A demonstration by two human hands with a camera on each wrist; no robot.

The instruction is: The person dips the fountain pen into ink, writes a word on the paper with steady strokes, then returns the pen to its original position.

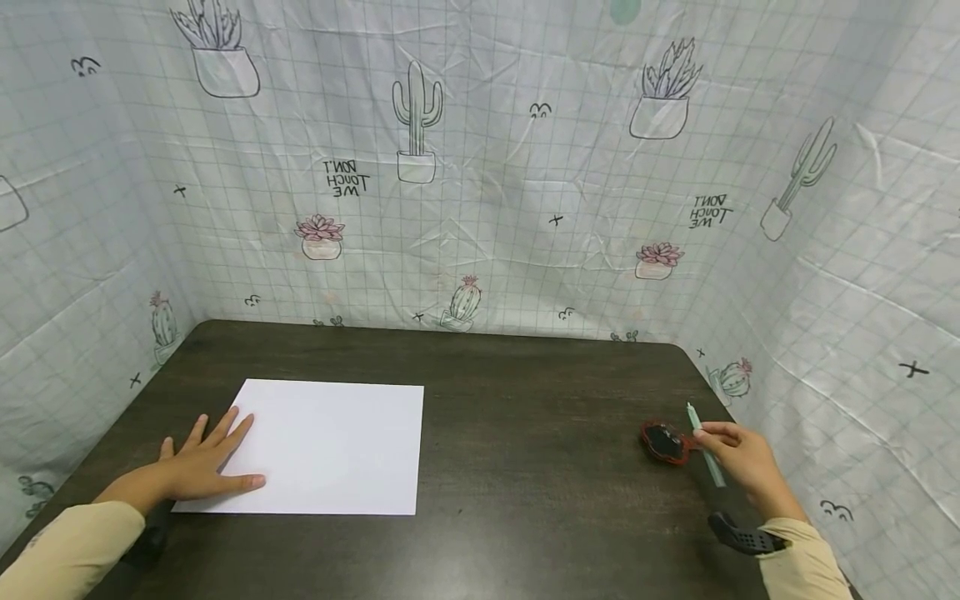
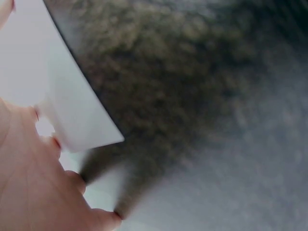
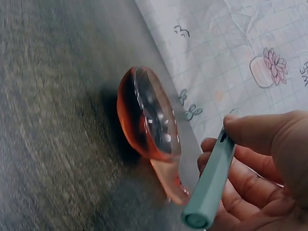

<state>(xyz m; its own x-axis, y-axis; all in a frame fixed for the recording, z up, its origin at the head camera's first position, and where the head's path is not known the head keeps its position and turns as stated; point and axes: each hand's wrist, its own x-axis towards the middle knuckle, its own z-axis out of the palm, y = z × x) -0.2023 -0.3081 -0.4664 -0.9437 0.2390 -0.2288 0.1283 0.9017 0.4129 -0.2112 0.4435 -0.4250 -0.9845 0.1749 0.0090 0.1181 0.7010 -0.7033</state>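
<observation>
Paper [image 1: 337,450] lies on the table [image 1: 525,433] at left, its left edge beneath the flat, splayed left hand [image 1: 201,468]. At right, the right hand [image 1: 742,460] pinches a green pen [image 3: 211,178], just right of a red-rimmed object [image 1: 665,442], apparently a mirror.

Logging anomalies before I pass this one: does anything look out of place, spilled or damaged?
The lettering on the cloth backdrop reads backwards, as if seen from behind. No spill or damage stands out.

Here we've got a plain white rectangular paper sheet [image 1: 337,450], a slim pale-green pen [image 1: 713,467], a red-rimmed, dark-centred handled object [image 1: 665,443], a dark brown streaked tabletop [image 1: 525,433], and gridded whitish cloth [image 1: 495,192] sporting green cacti [image 1: 416,112], pink succulents [image 1: 320,228]!
</observation>
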